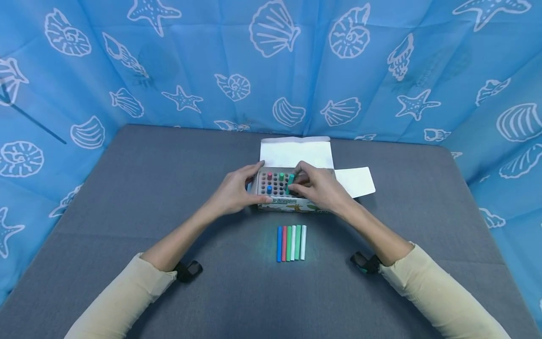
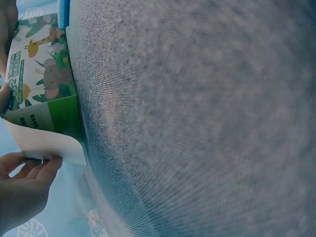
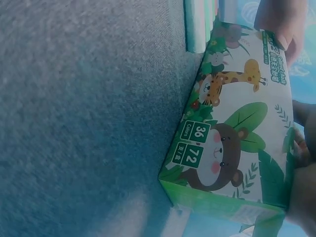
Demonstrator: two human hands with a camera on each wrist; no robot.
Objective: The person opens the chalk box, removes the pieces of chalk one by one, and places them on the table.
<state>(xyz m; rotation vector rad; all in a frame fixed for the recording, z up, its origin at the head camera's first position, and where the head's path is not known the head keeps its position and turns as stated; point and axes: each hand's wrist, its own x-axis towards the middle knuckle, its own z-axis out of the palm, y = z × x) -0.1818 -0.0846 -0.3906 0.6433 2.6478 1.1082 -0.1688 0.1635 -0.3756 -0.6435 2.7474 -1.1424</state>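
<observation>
A chalk box (image 1: 292, 204) with cartoon animals on its front stands on the table, lid folded back. My left hand (image 1: 237, 189) grips its left end, thumb at the front top edge. In the left wrist view, left fingers (image 2: 47, 170) lie against a white side flap (image 2: 49, 143). Thumb and fingers of my right hand (image 1: 319, 188) pinch a teal chalk stick (image 1: 290, 182) over the grey holed tray (image 1: 264, 184). A red chalk (image 1: 269, 175), a green chalk (image 1: 281, 176) and a blue chalk (image 1: 269, 189) stand in holes. The right hand covers the tray's right part.
Several chalk sticks (image 1: 284, 243) lie side by side in front of the box, blue, red, green and white. The lid (image 1: 296, 153) opens backward and a right flap (image 1: 355, 182) sticks out sideways. A blue shell-patterned curtain (image 1: 313, 70) hangs behind the grey-covered table (image 1: 178, 165).
</observation>
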